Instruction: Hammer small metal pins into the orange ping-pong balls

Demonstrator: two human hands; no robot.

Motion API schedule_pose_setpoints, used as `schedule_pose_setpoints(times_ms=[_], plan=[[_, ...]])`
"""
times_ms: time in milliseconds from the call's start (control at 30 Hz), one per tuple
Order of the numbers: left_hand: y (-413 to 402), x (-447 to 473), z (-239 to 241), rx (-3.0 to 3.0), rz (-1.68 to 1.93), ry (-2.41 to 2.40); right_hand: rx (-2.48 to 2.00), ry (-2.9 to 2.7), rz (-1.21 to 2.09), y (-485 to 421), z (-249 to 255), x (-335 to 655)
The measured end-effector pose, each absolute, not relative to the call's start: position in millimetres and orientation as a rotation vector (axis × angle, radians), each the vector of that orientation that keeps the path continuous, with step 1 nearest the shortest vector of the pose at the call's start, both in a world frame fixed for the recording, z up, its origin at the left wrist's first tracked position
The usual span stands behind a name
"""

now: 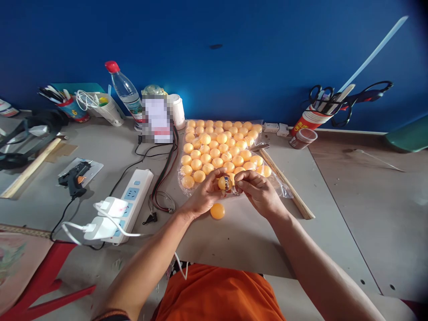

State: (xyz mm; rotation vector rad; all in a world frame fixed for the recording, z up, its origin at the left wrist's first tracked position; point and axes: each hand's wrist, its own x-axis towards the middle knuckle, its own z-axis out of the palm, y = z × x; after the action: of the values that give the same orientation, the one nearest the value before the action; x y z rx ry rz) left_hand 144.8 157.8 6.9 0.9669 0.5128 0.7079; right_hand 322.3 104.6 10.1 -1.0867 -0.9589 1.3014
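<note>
My left hand [203,197] is closed around an orange ping-pong ball [222,183] that has a dark band with shiny bits on its right side. Close beside it, my right hand [260,193] has its fingers pinched together; whatever may be between them is too small to make out. Behind both hands lies a clear plastic bag [274,182] full of orange ping-pong balls. One loose orange ball [217,211] rests on the grey table [234,240] just below my left hand.
A wooden-handled tool [287,185] lies right of the bag. Leftward are a white power strip [135,194] with chargers, cables and a black glue gun [75,178]. A bottle [127,93], a phone [156,118] and a red cup of tools [309,118] stand along the blue wall.
</note>
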Motion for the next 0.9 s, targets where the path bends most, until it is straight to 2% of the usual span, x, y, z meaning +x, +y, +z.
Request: schedule_pose_setpoints(times_ms=[600, 900], plan=[[156, 147, 3, 0.943, 0.725, 0.529, -1.156, -1.129, 1.194, 102, 17, 312], [158, 148, -4, 1.255, 0.828, 0.627, -1.212, -1.184, 1.143, 102, 8, 305]])
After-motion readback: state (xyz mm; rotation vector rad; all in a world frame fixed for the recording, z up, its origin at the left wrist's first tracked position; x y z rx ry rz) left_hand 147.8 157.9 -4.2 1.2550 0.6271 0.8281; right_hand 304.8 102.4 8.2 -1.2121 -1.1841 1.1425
